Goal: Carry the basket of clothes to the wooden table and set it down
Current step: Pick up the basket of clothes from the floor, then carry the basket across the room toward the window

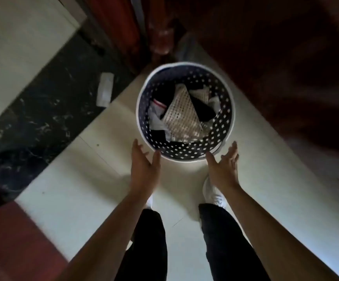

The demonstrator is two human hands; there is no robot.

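Observation:
A round dark-blue perforated basket (222,126) with a white rim stands on the pale tiled floor ahead of me. Inside lie clothes (181,115): a beige mesh piece, black and white garments. My left hand (143,166) is stretched out at the basket's near-left rim, fingers spread, its thumb close to or touching the rim. My right hand (224,167) reaches toward the near-right rim, fingers apart, empty. Neither hand is closed on the basket. The picture is motion-blurred.
A black marble strip (43,110) runs diagonally on the left with a small white object (104,89) on it. Dark reddish wooden furniture (286,67) fills the right and top. My legs and white shoes (213,191) are below the hands.

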